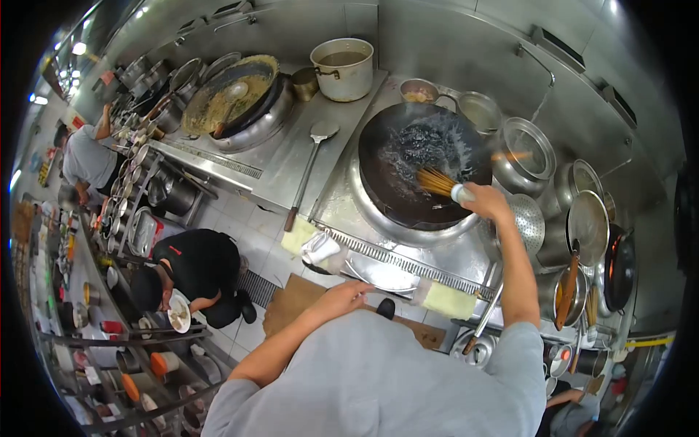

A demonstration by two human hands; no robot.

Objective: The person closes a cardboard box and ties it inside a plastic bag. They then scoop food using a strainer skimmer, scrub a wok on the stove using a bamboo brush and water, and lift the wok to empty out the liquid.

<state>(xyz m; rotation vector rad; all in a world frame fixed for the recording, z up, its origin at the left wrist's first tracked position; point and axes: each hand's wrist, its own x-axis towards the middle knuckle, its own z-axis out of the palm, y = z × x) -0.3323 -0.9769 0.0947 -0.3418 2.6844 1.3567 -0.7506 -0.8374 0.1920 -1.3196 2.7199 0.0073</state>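
Gripping the pale butt of a bamboo brush (435, 181), the right hand (484, 201) is closed about it, the thumb side toward the wok. The brush's splayed bristles point leftward into the dark wok (373, 164), within its right half, beside foaming, swirling liquid (429, 143). The left hand (342, 299) is held low before the torso, its fingers loosely extended and together, with nothing seen in its grasp; whether it touches the stove's front edge cannot be told. Near it along that edge lie a crumpled white cloth (320, 248) and a pale yellow pad (449, 301).

To the wok's left, a long-handled spatula (324, 130) lies on the steel counter (280, 151), its wooden grip projecting past the front edge. Behind stands a white pot (349, 81) containing liquid; farther left, a second wok (237, 91) bears a yellowish-brown coating. Just beyond the main wok is a small pan (419, 90) with pinkish contents. To the right, a perforated strainer (528, 223) stands near stacked metal pots. At far left, a co-worker in dark clothing (200, 258) bends beside a white plate (179, 312) of food.
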